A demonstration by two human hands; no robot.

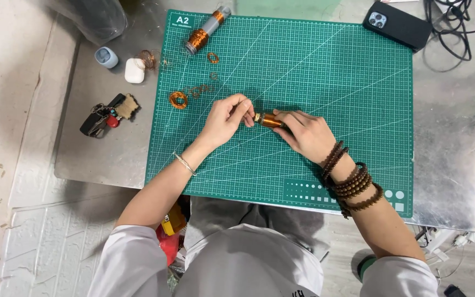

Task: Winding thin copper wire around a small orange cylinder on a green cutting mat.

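Both hands meet over the green mat [331, 82]. The right hand [309, 135] wraps its fingers around a small spool of copper wire [271, 120]. The left hand [224, 118] pinches the spool's end. A little wire ring [178, 99] lies just left of the left hand.

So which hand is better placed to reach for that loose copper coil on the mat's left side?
Left. The left hand is pinching at the end of the copper spool and is nearer the loose copper coil. The right hand grips the spool body, farther away.
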